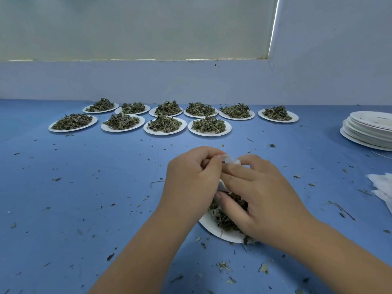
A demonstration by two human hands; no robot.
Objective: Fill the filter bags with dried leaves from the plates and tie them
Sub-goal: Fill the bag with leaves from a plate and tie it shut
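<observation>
Fingers of the left hand pinch the filter bag mouth; right hand thumb and forefinger grasp its opposite edge. Directly below the fingers, nearest the right hand, sits the plate of dried leaves.

From my feed, a pale blue-grey wall runs behind the blue-covered table. Above it I see a wide window, screened and dull, with a thin strip of daylight along its right edge. The room is dim
</observation>
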